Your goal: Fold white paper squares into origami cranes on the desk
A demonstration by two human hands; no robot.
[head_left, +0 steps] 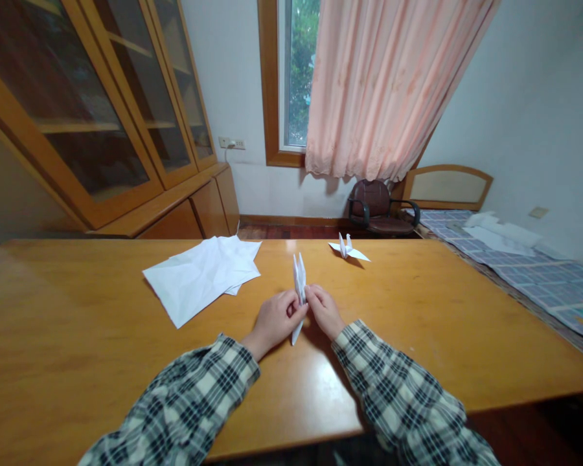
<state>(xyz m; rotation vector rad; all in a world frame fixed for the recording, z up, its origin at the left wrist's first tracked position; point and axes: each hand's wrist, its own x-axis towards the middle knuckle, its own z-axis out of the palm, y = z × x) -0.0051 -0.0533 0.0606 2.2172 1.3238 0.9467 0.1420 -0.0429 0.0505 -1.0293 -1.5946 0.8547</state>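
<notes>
A narrow piece of folded white paper (300, 275) stands between my hands above the table, with two slim points at its top and one pointed end below. My left hand (278, 317) is closed on its left side, the thumb lying across the paper. From the right, my right hand (323, 309) pinches the same paper near its middle. The fingertips hide part of the folds. Farther back to the right sits a finished white paper crane (348, 248) with its wings spread.
Several creased white paper sheets (201, 275) lie overlapping on the wooden table (408, 317), left of my hands. Beyond the table are a dark office chair (376, 207), a bed (515, 259) at right and a glass-door cabinet (126, 129) at left.
</notes>
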